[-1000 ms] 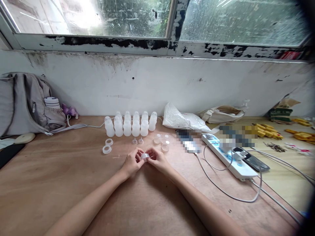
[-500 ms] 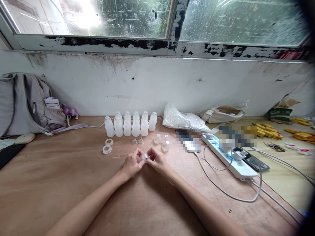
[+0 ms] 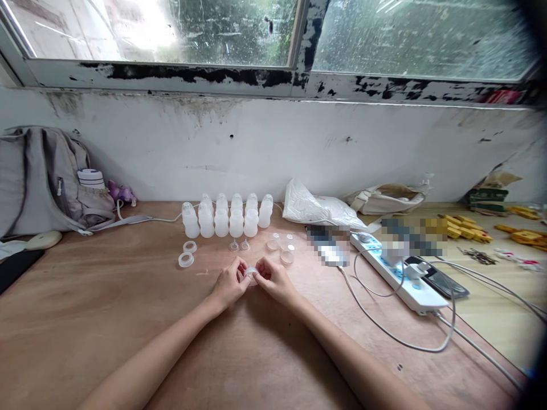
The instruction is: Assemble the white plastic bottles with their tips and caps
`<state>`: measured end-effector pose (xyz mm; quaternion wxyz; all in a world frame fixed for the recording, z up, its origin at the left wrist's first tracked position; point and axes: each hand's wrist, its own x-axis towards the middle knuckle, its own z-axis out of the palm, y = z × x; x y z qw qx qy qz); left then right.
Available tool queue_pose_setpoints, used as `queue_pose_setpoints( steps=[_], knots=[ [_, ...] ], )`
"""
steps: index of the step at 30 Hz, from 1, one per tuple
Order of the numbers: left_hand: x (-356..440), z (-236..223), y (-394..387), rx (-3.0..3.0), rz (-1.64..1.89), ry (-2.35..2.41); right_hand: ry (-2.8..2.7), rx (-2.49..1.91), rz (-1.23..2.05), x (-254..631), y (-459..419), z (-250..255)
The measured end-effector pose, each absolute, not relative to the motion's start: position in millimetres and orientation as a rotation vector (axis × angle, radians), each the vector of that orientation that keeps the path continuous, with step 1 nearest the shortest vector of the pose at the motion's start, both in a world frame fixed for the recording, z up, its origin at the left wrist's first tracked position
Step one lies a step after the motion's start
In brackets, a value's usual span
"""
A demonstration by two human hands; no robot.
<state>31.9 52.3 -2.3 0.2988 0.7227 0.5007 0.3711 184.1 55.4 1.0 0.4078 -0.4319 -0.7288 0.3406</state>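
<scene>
My left hand (image 3: pixel 232 283) and my right hand (image 3: pixel 273 280) meet over the table, with fingertips closed from both sides on a small translucent bottle ring (image 3: pixel 251 275). The fingers cover its edges, and whatever sits inside it cannot be made out. Just beyond stand two clear bottle nipples (image 3: pixel 233 245). To the left lie two white collar rings (image 3: pixel 186 260), one behind the other. Clear round caps (image 3: pixel 286 257) and small discs rest to the right. Behind these, several frosted baby bottles (image 3: pixel 236 223) stand upright in rows, clear tops on them.
A grey backpack (image 3: pixel 51 176) leans at the left wall. White plastic bags (image 3: pixel 318 208) and a cream pouch (image 3: pixel 387 198) lie at the back. On the right are a power strip (image 3: pixel 423 297) with looping cables, a phone (image 3: pixel 444 279) and yellow parts (image 3: pixel 465 228).
The ring has tilted between my fingertips, so more of its round face shows. My hands have hardly moved; the things on the table are where they were.
</scene>
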Motion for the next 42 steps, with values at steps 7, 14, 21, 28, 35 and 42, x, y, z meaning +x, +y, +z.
queue_pose_setpoints(
  steps=[7,14,21,28,35,42],
  knots=[
    [31,-3,53,1.898,0.987,1.275,-1.832,-1.119,0.810,183,55,1],
    [31,-3,55,1.881,1.025,1.314,-1.626,-1.063,1.269,185,58,-3],
    [27,-4,59,1.872,1.015,1.327,-1.435,-0.995,1.504,187,61,2],
    [26,-3,59,1.885,0.960,1.263,-1.433,-1.011,1.556,187,59,7],
    [28,-2,59,1.863,0.967,1.234,-1.514,-1.028,1.515,190,61,6],
    [26,-5,59,1.790,1.127,1.260,-1.349,-0.929,1.511,188,57,7]
  ],
)
